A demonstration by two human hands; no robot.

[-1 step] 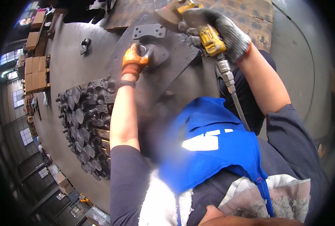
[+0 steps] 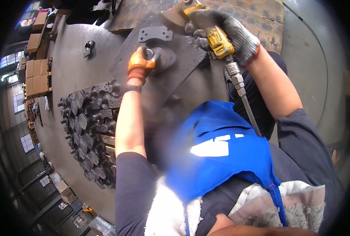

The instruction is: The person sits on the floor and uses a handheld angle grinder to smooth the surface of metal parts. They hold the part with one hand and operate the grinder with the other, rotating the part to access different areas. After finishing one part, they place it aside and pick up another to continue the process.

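Note:
My left hand [image 2: 140, 62], in an orange glove, is closed round the round stub of a dark metal part [image 2: 165, 59]. That part has a flat plate with several holes [image 2: 156, 34] at its far end and lies on a dark slab [image 2: 182, 74]. My right hand [image 2: 232, 33], in a grey knitted glove, grips a yellow air grinder [image 2: 220, 42]. The grinder's disc [image 2: 175, 17] is beyond the part's right side; whether it touches the metal I cannot tell. A metal coupling [image 2: 234, 72] joins the grinder to a hose [image 2: 250, 112].
Several similar dark metal parts [image 2: 82, 122] are stacked on the left, with wooden slats [image 2: 108, 140] beside them. One single part [image 2: 89, 48] stands on the floor at far left. A wooden board [image 2: 257, 19] lies beyond the grinder. A thin cable [image 2: 320, 47] runs along the right floor.

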